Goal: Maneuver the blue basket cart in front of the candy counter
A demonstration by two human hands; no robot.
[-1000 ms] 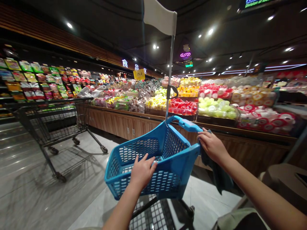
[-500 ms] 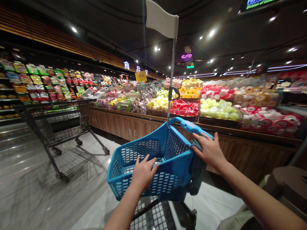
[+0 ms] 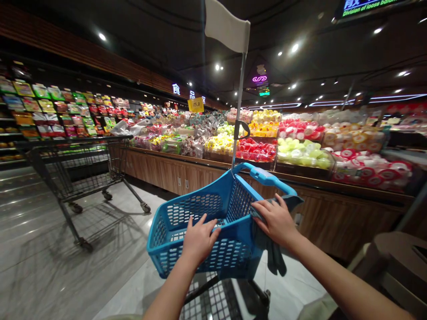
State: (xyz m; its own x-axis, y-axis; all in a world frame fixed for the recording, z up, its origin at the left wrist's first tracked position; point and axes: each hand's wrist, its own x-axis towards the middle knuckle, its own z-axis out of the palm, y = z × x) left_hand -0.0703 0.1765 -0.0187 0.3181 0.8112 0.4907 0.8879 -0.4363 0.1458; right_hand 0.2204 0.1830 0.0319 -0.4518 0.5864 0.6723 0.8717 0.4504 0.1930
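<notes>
Blue plastic basket [image 3: 196, 209] sits on top of the wire cart [image 3: 213, 298] I am pushing, and from my head view both hands are on its rims. The change is at my right hand [image 3: 275, 222]: it has slid in along the right rim, away from the far end by the blue handle [image 3: 267, 176], and the dark grey cloth [image 3: 275, 258] has come with it. My fingers now press that cloth over the rim, so the hand is closed on it, and the rest hangs down outside the basket wall. My left hand [image 3: 199, 240] lies open with the fingers spread on the near-left rim, holding nothing else that I can see. Through the mesh I can make out no goods in the basket.

A white flag [image 3: 227, 26] stands on a thin pole [image 3: 239, 106] at the far end. Ahead, the wooden edge of the display tabletop [image 3: 340, 222] carries packed red, yellow and green sweets [image 3: 256, 149] behind a yellow price tag [image 3: 195, 105]. A second, empty-looking wire shopping cart [image 3: 76, 178] stands on the tile floor [image 3: 50, 266] to my left, well apart from me.
</notes>
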